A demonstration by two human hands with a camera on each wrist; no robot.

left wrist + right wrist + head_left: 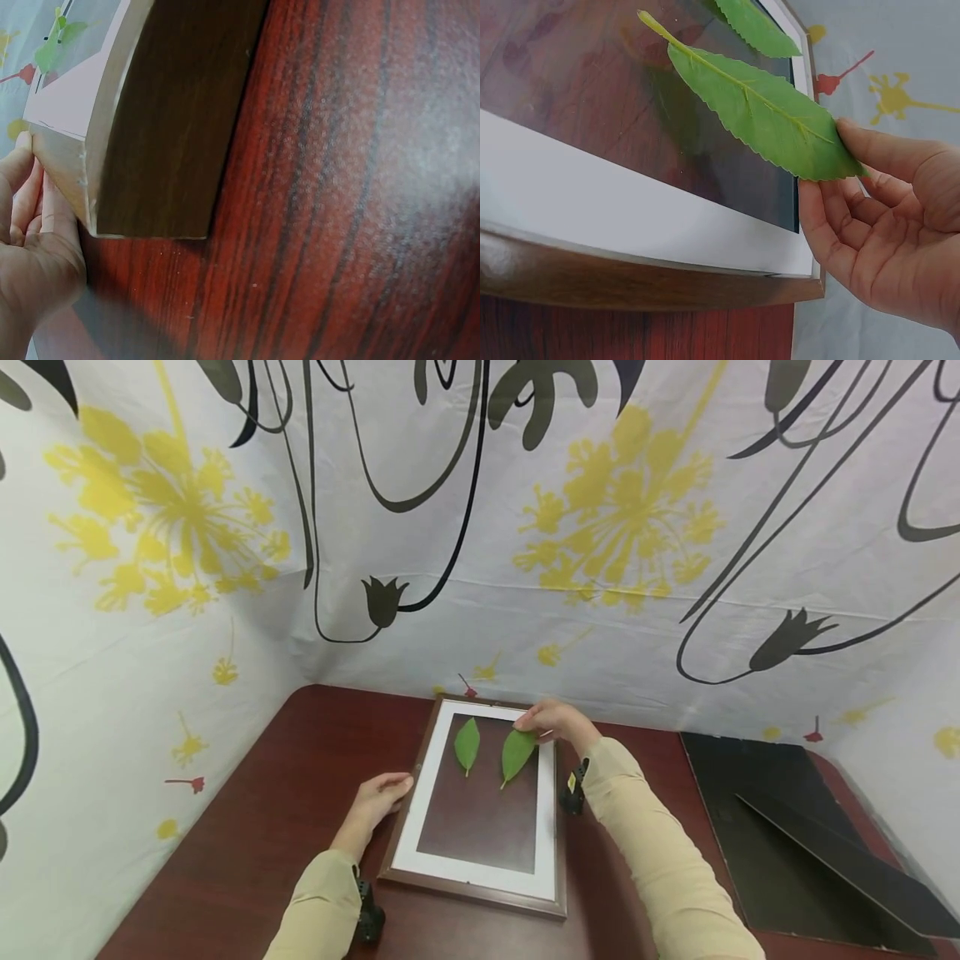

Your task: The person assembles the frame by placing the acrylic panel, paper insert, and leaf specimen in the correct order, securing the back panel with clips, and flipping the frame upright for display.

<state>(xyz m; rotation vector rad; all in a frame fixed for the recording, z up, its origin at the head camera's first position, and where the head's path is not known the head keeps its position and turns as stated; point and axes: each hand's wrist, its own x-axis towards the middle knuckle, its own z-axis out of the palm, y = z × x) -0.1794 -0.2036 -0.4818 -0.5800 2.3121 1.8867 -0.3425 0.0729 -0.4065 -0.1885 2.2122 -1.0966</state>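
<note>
having tabletop room beside frame, pinching leaf with right hand, touching frame edge with left hand, can't tell if gripping

A dark red wood-grain table with rounded far corners is enclosed by a white printed fabric curtain, hung behind its far edge and along its left and right sides. Large yellow flower heads are printed high above the table, dark tulip-shaped blooms on looping stems nearer to it, and small red blossoms close to its edges. Pale light is softly reflected by the table's surface.
</note>
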